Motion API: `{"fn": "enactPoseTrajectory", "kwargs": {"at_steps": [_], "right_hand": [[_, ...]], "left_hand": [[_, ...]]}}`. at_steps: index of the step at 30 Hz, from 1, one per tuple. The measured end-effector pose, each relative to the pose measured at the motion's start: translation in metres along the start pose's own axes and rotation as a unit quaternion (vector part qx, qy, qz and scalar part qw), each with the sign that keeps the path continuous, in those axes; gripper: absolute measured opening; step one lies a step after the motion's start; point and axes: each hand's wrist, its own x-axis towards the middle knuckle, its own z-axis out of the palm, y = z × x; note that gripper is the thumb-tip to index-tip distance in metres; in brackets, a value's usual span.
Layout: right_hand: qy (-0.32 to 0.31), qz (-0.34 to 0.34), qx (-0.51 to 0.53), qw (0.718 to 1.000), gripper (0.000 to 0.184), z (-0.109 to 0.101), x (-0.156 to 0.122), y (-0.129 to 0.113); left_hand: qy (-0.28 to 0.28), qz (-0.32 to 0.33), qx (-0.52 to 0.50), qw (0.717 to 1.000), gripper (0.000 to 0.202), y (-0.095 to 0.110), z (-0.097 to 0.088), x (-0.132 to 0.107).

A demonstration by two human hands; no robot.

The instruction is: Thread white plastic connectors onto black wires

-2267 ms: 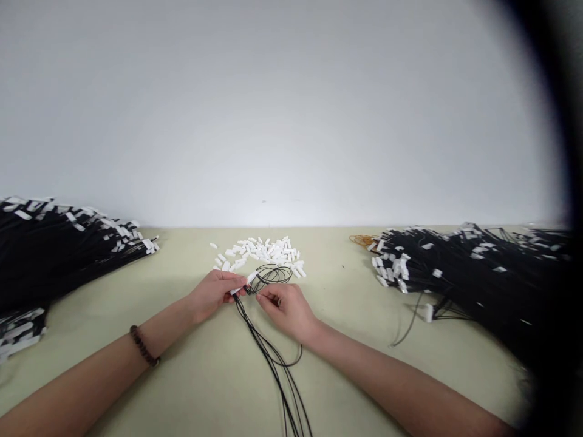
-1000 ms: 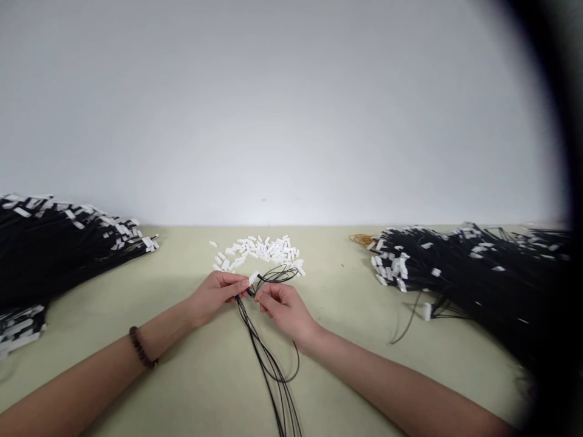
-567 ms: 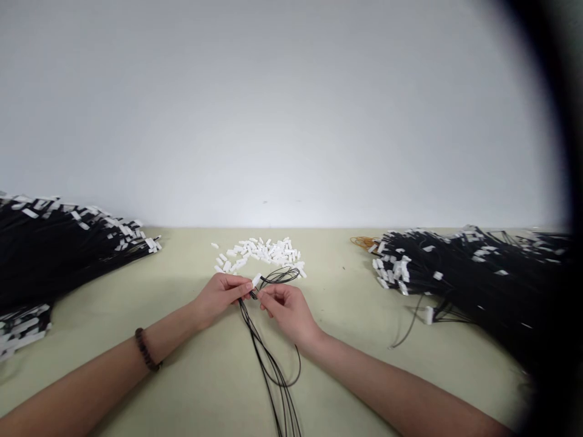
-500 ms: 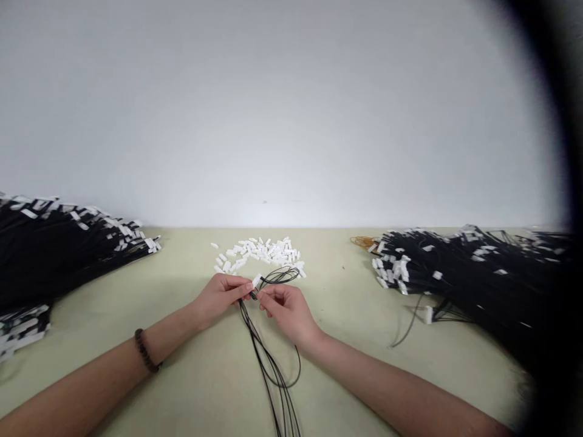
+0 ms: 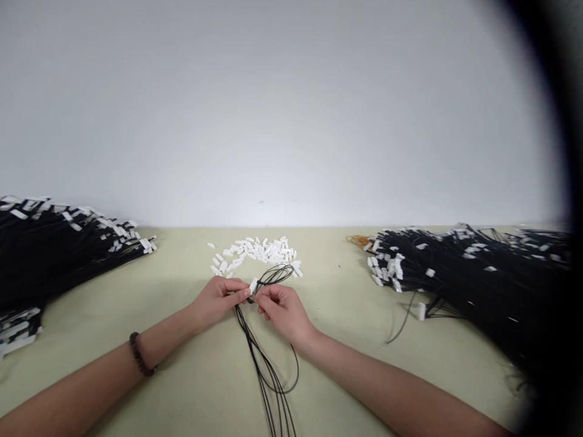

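Head view: left hand (image 5: 217, 299) fingers pinch a white connector (image 5: 253, 284) steady; right hand (image 5: 283, 310) fingers grasp black wires (image 5: 263, 359) at its mouth.

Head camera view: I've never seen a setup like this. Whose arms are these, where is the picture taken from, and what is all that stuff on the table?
There is no machine here. These are a person's two bare arms, seen from a camera worn on their head that looks forward and down.

The left hand pinches a small white connector. The right hand pinches the thin black wires right beside it, and the wires trail back toward the person.

Just beyond the hands, a pile of loose white pieces lies on the pale green table. A left bundle and a right bundle of black wires with white ends lie at the sides. A bead bracelet sits on the left wrist.
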Motion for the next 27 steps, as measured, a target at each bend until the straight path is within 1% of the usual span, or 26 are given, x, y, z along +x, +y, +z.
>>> {"fn": "enactPoseTrajectory", "kwargs": {"at_steps": [6,10,12,13,14,16,18,20,23,25,27], "right_hand": [[-0.008,0.005,0.022,1.0,0.025,0.0,0.001,-0.003],[-0.017,0.012,0.034,0.999,0.026,0.0,0.001,-0.004],[-0.02,0.023,0.048,0.998,0.027,-0.002,0.002,-0.005],[-0.031,0.034,0.061,0.997,0.027,-0.004,0.003,-0.005],[-0.057,0.048,0.076,0.994,0.026,-0.008,0.004,-0.007],[-0.147,0.079,0.105,0.98,0.026,-0.02,0.008,-0.01],[-0.247,0.106,0.124,0.955,0.026,-0.035,0.012,-0.015],[-0.318,0.128,0.13,0.93,0.026,-0.051,0.014,-0.019],[-0.413,0.157,0.115,0.89,0.024,-0.066,0.014,-0.025],[-0.47,0.164,0.103,0.861,0.024,-0.07,0.012,-0.027],[-0.501,0.173,0.107,0.841,0.024,-0.07,0.012,-0.027]], "left_hand": [[0.018,-0.049,-0.019,0.998,0.035,0.0,0.0,0.003],[0.02,-0.062,-0.03,0.997,0.035,-0.002,-0.001,0.005],[0.028,-0.069,-0.05,0.996,0.034,-0.004,-0.002,0.005],[0.038,-0.076,-0.069,0.994,0.033,-0.004,-0.003,0.006],[0.047,-0.087,-0.092,0.991,0.033,-0.004,-0.004,0.006],[0.057,-0.113,-0.143,0.982,0.032,-0.003,-0.009,0.008],[0.047,-0.131,-0.178,0.974,0.03,0.0,-0.017,0.01],[0.036,-0.134,-0.186,0.973,0.028,0.007,-0.026,0.012],[0.022,-0.129,-0.165,0.978,0.024,0.024,-0.042,0.014],[0.017,-0.116,-0.147,0.982,0.023,0.039,-0.052,0.011],[0.017,-0.092,-0.132,0.987,0.021,0.058,-0.061,0.005]]}}
